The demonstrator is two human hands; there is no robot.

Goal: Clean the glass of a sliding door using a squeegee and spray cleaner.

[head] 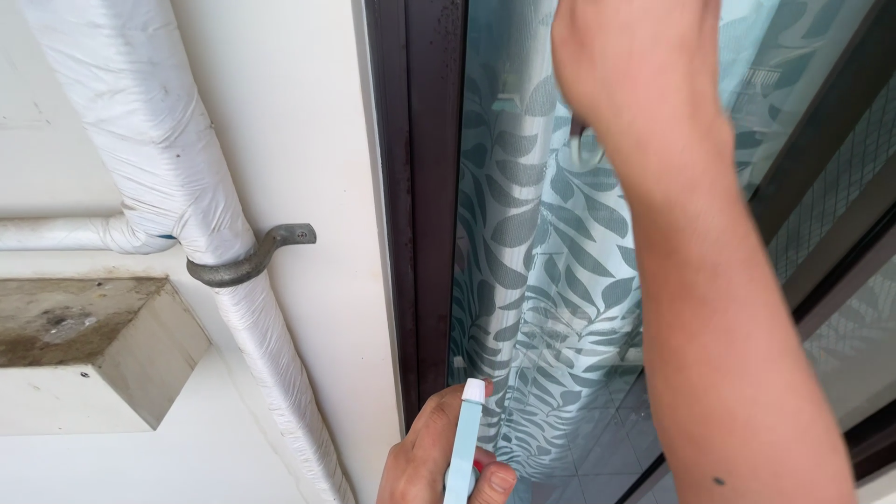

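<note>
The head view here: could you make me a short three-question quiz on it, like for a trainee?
1. True or false: the left hand holds a light blue spray bottle.
2. What does the right hand reach toward: A) the wrapped pipe, B) the window glass, C) the metal clamp?
3. What pattern shows on the curtain behind the glass?

Key: 1 true; 2 B; 3 leaves.
</note>
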